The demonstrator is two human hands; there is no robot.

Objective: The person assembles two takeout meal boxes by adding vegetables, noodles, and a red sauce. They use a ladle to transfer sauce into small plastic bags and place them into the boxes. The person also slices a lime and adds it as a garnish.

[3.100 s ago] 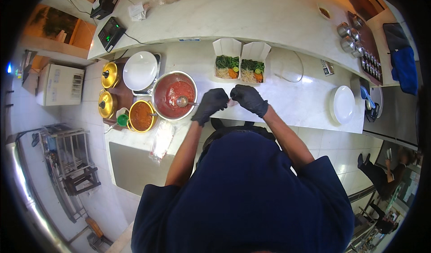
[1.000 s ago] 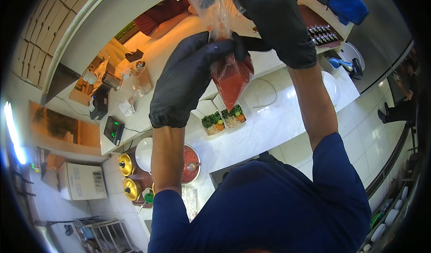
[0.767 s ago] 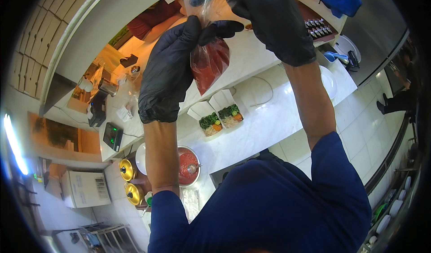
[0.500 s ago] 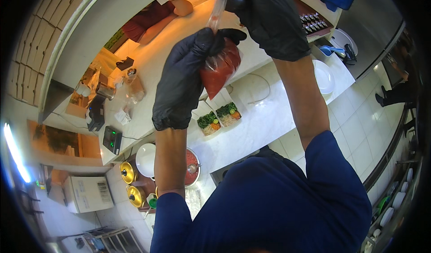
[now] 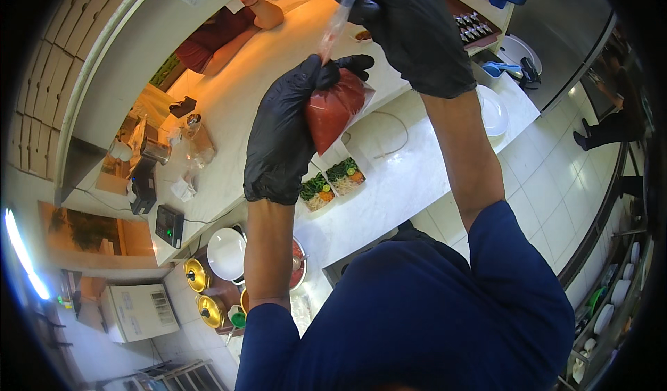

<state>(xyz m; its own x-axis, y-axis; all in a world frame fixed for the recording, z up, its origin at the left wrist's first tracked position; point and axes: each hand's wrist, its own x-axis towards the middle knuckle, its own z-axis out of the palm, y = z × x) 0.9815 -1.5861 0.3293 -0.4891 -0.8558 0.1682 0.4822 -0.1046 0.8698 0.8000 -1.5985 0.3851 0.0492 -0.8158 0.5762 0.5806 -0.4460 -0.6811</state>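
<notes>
A clear plastic bag of red sauce [image 5: 335, 113] hangs in front of me, its filled part bulging to a point at the bottom. My left hand [image 5: 286, 123], in a black glove, is closed around the bag's neck just above the sauce. Higher up, my right hand [image 5: 411, 30], also black-gloved, grips the stretched top end of the bag; its fingertips are partly cut off by the upper edge. Below the bag, on the white counter, stand two open boxes of greens, sprouts, shredded carrot and lime slices [image 5: 333, 182].
At the left are a small black scale or terminal [image 5: 169, 226], gold lidded pots [image 5: 197, 276] and a white plate [image 5: 226, 253]. White plates [image 5: 492, 113] and a tray of spoons [image 5: 474, 26] lie right. Across the counter a person's arm [image 5: 233, 40] rests; another person stands far right.
Both hands still hold the bag, pulled taut between them. The left hand has shifted slightly on the neck, and the whole view has moved a little.
</notes>
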